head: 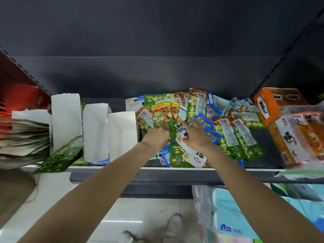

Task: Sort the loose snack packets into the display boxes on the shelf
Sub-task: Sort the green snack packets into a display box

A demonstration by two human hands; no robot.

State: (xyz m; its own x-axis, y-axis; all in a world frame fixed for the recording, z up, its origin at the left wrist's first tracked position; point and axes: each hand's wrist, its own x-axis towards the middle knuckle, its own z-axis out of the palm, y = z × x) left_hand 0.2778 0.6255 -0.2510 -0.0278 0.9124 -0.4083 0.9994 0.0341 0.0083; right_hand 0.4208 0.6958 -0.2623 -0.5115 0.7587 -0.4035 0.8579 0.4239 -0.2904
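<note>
The left hand (pixel 156 134) hides its own fingertips among the green packets (pixel 158 114); the orange box (pixel 296 137) at right is blurred.

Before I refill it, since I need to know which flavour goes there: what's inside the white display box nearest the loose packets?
The white display box shows only bare white walls. Its floor is hidden behind its front wall and the left hand's forearm, so packets lying low inside cannot be ruled out.

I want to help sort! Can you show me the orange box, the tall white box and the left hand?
Orange cardboard box (pixel 264 104): head view, its printed front panel.
Tall white cardboard display box (pixel 65 118): head view, its side wall.
Left hand (pixel 157 135): head view, its back.
</note>
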